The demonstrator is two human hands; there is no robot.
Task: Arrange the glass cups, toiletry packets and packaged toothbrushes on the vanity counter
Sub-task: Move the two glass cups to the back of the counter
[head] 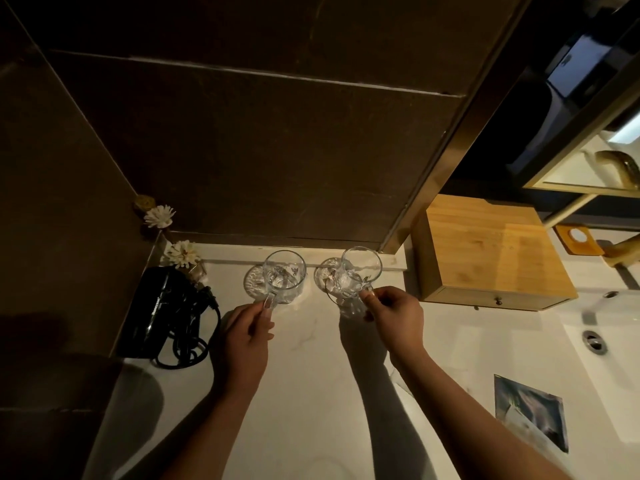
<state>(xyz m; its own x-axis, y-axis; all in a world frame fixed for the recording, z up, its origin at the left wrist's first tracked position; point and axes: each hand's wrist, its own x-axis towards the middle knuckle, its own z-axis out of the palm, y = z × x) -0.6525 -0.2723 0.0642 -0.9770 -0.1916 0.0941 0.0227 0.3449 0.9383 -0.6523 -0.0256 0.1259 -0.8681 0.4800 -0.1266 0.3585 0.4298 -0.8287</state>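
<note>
Presently two cups, both empty, at the back of the bench (311, 375). Left hand (244, 336) holds the left cup (284, 277) by its handle in a clenched grip; right hand (396, 315) likewise holds the right cup (358, 271). Two glass coasters (254, 280) lie beneath. One wooden box (491, 251) stands closed.
</note>
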